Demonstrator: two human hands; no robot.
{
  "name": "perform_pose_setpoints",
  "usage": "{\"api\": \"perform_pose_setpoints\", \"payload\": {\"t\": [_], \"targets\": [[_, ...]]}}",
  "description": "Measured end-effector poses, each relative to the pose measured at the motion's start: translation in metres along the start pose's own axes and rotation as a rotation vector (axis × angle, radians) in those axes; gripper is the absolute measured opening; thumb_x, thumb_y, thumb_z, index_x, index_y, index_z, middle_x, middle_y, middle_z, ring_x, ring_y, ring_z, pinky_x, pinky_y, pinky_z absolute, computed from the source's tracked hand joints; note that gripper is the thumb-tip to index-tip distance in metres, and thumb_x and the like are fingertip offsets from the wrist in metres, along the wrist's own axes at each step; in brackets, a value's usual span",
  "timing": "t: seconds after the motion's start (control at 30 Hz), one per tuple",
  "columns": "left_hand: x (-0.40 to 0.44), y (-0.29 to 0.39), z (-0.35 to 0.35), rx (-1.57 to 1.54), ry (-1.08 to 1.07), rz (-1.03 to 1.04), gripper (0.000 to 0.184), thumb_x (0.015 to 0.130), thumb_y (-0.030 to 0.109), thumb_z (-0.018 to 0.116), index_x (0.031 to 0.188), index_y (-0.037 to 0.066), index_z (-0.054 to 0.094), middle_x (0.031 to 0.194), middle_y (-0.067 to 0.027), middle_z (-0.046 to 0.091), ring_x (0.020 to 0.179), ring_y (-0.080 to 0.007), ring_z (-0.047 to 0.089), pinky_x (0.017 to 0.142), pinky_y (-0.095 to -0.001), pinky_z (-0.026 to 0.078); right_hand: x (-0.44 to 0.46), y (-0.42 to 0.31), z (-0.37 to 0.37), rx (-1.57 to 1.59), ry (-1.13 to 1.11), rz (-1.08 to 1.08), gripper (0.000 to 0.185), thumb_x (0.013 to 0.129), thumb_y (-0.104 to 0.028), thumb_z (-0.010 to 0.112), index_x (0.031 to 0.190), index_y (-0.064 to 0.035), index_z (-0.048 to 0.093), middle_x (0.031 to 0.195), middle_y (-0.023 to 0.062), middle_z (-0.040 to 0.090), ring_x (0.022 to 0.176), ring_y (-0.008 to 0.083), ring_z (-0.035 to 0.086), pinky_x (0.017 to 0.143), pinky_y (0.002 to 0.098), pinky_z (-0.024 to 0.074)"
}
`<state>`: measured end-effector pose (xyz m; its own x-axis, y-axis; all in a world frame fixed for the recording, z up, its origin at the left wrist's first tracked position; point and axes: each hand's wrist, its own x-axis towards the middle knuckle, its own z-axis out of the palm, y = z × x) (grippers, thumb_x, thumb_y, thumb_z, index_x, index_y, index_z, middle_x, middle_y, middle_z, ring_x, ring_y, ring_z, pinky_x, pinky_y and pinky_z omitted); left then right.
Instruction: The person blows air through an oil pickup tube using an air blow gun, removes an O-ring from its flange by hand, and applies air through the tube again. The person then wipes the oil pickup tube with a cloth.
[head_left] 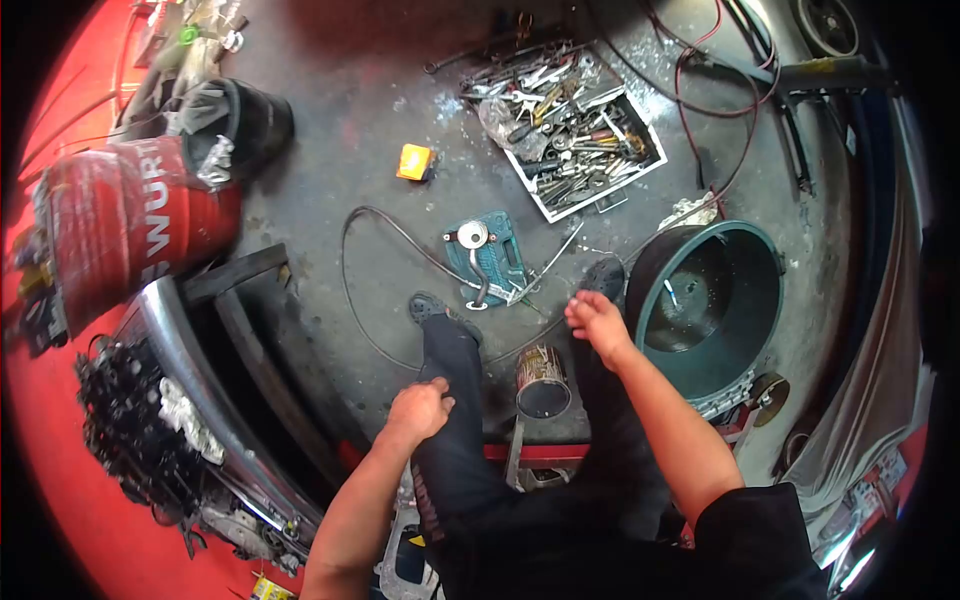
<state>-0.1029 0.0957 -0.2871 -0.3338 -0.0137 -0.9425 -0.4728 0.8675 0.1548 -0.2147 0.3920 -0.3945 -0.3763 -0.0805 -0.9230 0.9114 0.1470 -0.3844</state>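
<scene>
The curved metal pipe [478, 270] lies on the one teal case [510, 258], ahead of the left hand [420, 410] and ahead-left of the right hand [600, 325], its long axis running roughly away from the person, with the right looking slightly nearer its middle. The left rests by the thigh and the right hovers near a shoe [603, 277], fingers bent on both, though whether either grips anything small cannot be told. There are one pipe, one tin [543, 382] between the legs, and one large tub [765, 300] at right.
</scene>
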Motion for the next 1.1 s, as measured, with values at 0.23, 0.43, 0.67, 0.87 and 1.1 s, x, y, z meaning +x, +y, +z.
{"api": "perform_pose_setpoints", "payload": {"t": [0.23, 0.43, 0.67, 0.87, 1.1], "targets": [[0.221, -0.012, 0.035, 0.231, 0.095, 0.168, 0.027, 0.088, 0.024, 0.064, 0.106, 0.003, 0.065, 0.107, -0.0179, 0.069, 0.109, -0.0346, 0.062, 0.093, -0.0495, 0.047, 0.230, 0.089, 0.108, -0.200, 0.025, -0.140, 0.053, 0.087, -0.032, 0.074, 0.125, 0.0016, 0.058, 0.103, 0.0139, 0.071, 0.093, 0.0221, 0.067, 0.083, 0.0344, 0.0526], [0.273, -0.035, 0.020, 0.299, -0.208, -0.013, 0.034, 0.084, 0.027, 0.066, 0.106, 0.002, 0.072, 0.113, -0.0203, 0.070, 0.112, -0.0368, 0.064, 0.096, -0.0505, 0.047, 0.294, 0.106, 0.209, -0.785, 0.135, -0.084, 0.070, 0.085, -0.045, 0.072, 0.135, -0.0003, 0.052, 0.128, 0.0183, 0.064, 0.124, 0.0358, 0.054, 0.105, 0.0425, 0.0430], [0.340, -0.067, 0.022, 0.513, 0.043, 0.106, 0.037, 0.088, 0.019, 0.057, 0.123, 0.007, 0.063, 0.118, -0.0164, 0.068, 0.116, -0.0322, 0.061, 0.097, -0.0477, 0.046, 0.283, 0.088, 0.171, -0.384, 0.015, -0.362, 0.036, 0.091, -0.034, 0.067, 0.109, -0.0027, 0.062, 0.085, 0.0123, 0.069, 0.071, 0.0245, 0.066, 0.066, 0.0372, 0.0521], [0.421, -0.020, 0.109, 0.772, 0.676, 0.897, 0.051, 0.091, 0.017, 0.053, 0.142, 0.014, 0.047, 0.144, -0.0146, 0.048, 0.128, -0.0294, 0.048, 0.097, -0.0502, 0.043, 0.125, -0.056, 0.067, -0.213, -0.131, -0.531, 0.024, 0.100, -0.029, 0.061, 0.113, -0.0091, 0.060, 0.070, -0.0004, 0.060, 0.053, 0.0035, 0.048, 0.049, 0.0203, 0.0386], [0.440, 0.010, 0.167, 0.826, 0.607, 0.854, 0.039, 0.090, 0.022, 0.048, 0.125, 0.008, 0.060, 0.123, -0.0083, 0.057, 0.109, -0.0246, 0.052, 0.081, -0.0429, 0.044, 0.066, -0.057, -0.012, 0.113, -0.207, -0.727, 0.037, 0.105, -0.042, 0.046, 0.106, -0.0063, 0.056, 0.079, 0.0089, 0.066, 0.062, 0.0133, 0.059, 0.059, 0.0256, 0.0480]]}}
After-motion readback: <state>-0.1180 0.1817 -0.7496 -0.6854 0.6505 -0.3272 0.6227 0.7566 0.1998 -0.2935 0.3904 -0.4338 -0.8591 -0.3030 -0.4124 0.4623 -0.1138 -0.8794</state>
